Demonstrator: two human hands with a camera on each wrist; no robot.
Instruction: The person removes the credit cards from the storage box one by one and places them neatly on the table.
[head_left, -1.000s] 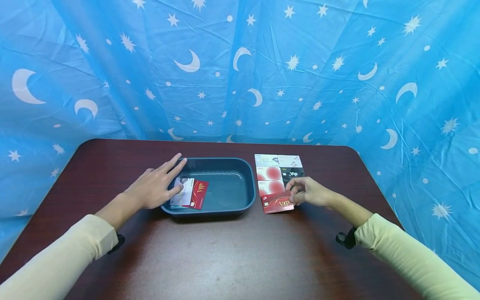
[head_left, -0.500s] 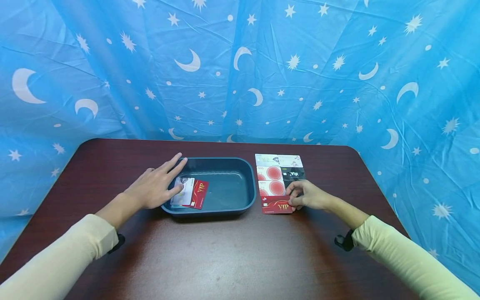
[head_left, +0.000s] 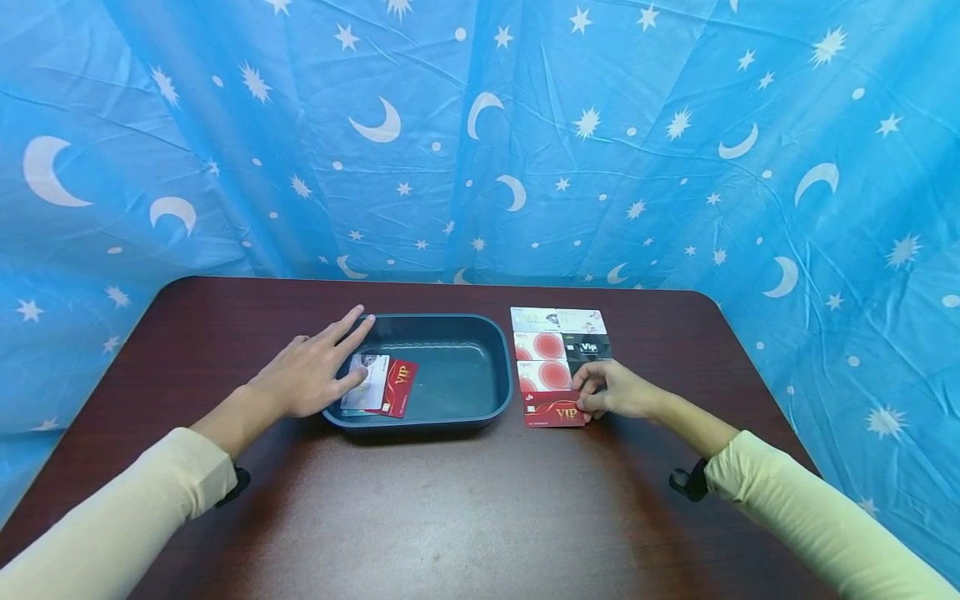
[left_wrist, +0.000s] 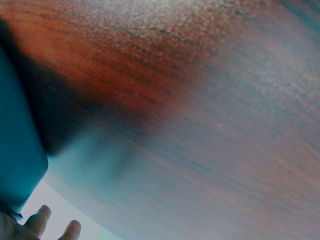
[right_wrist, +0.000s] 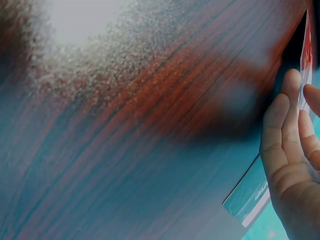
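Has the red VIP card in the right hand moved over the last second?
Yes: in the head view, against the tray, the red VIP card has turned from slanted to nearly straight, its right end swinging nearer the camera.

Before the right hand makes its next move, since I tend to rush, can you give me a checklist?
1. Right hand pinching the red VIP card near its right end: ok.
2. Red VIP card roughly lined up below the lower red-circle card: ok.
3. Red VIP card flat on the table: cannot tell.
4. Left hand at the tray's left end: ok.
5. Tray cleared: not ok; white card and red card inside.
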